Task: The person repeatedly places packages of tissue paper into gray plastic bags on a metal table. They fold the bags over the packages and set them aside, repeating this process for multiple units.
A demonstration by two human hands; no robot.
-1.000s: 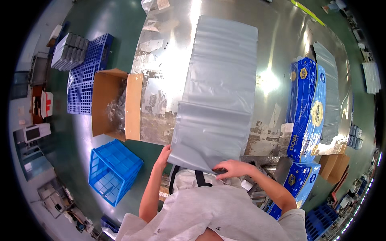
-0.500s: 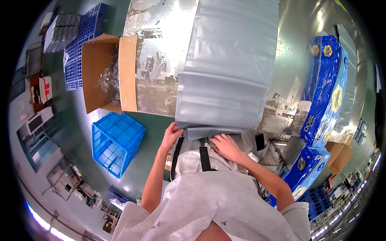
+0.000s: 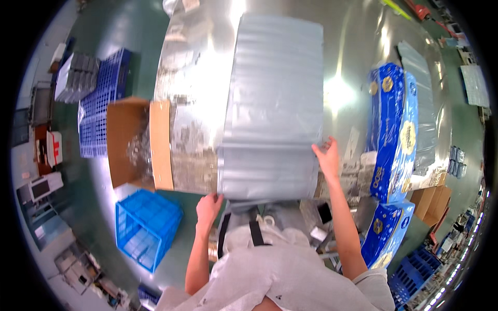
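Note:
A long grey plastic sheet (image 3: 272, 103) lies lengthwise over the metal table, a crease running across its near part. Its near end reaches the table's front edge, in front of my body. At the near left corner, the fingers of my left hand (image 3: 208, 208) are closed, pinching the sheet's edge as far as I can see. My right hand (image 3: 328, 159) is at the right edge near the crease, thumb and fingers apart, with the thumb side close to or touching the sheet.
Left of the sheet, an open cardboard box (image 3: 127, 147) holds crumpled clear plastic. Below it stands a blue plastic crate (image 3: 148, 225). Blue plastic-wrapped packs (image 3: 386, 135) line the table's right side beside more grey sheeting (image 3: 421, 103). A dark phone-like object (image 3: 324, 212) lies near my right forearm.
My right hand has moved from the sheet's near end up to its right edge. My left hand stays by the near left corner. The sheet's folded near end now lies flatter.

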